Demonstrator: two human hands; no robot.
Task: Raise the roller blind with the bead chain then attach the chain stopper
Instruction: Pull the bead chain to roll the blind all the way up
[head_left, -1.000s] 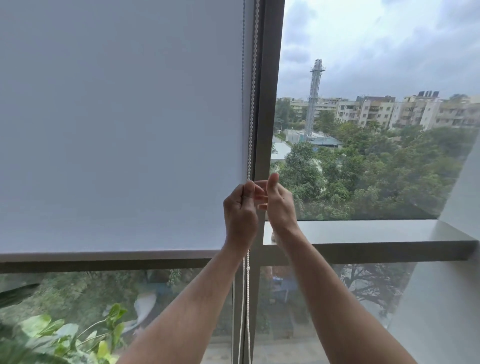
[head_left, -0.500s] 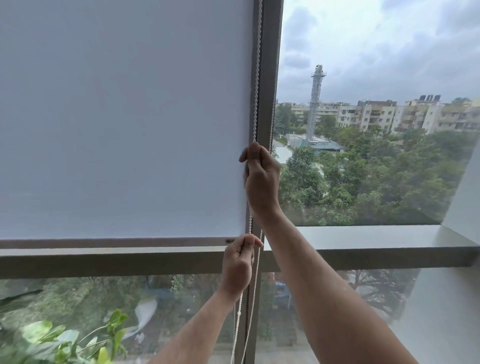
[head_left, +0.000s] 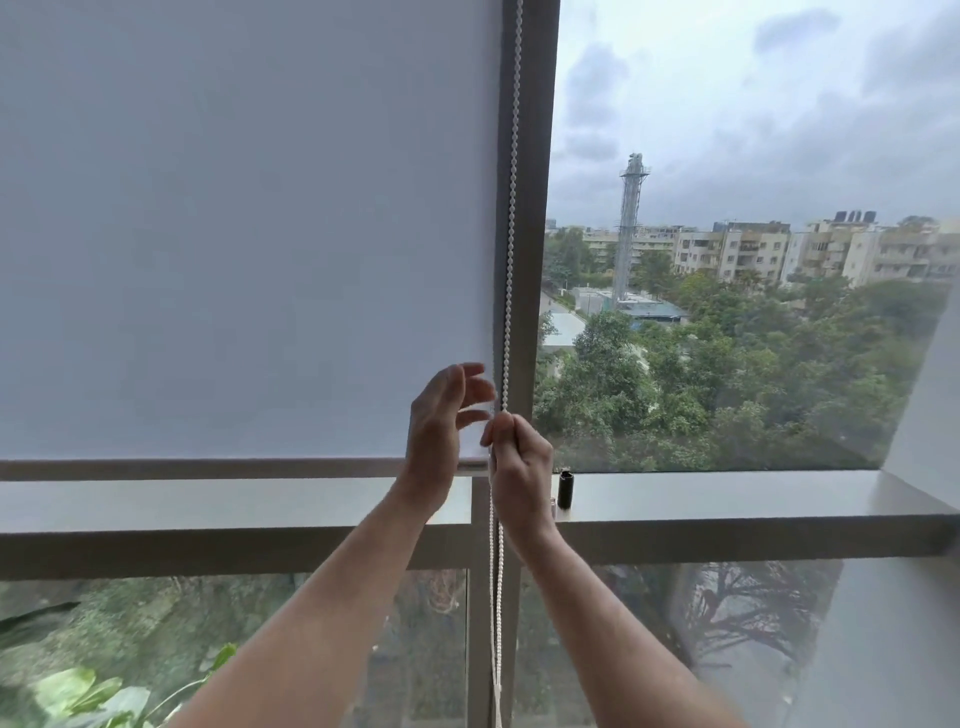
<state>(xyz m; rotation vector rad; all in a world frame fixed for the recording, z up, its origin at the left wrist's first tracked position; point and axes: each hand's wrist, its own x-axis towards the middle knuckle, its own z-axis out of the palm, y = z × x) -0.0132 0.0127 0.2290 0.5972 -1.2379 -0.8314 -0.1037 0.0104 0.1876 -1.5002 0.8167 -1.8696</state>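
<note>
A grey-white roller blind (head_left: 249, 234) covers the left window pane; its bottom bar (head_left: 208, 468) hangs just above the horizontal frame rail. A white bead chain (head_left: 511, 208) runs down along the dark vertical mullion. My right hand (head_left: 519, 470) is closed around the chain at about the level of the blind's bottom bar, and the chain hangs on below it. My left hand (head_left: 441, 421) is just left of the chain, fingers spread, holding nothing. A small black cylinder (head_left: 565, 489), possibly the chain stopper, stands on the sill right of my right hand.
The dark vertical mullion (head_left: 535, 156) splits the window. A grey sill (head_left: 727, 499) runs across the right pane, with a wall (head_left: 930, 415) at the far right. Green plant leaves (head_left: 78, 696) sit at the bottom left. Trees and buildings lie outside.
My right hand has come down the chain from well above the sill to the bottom bar's level. My left hand has let go of the chain and risen, opening. The blind's bottom edge sits higher relative to the rail.
</note>
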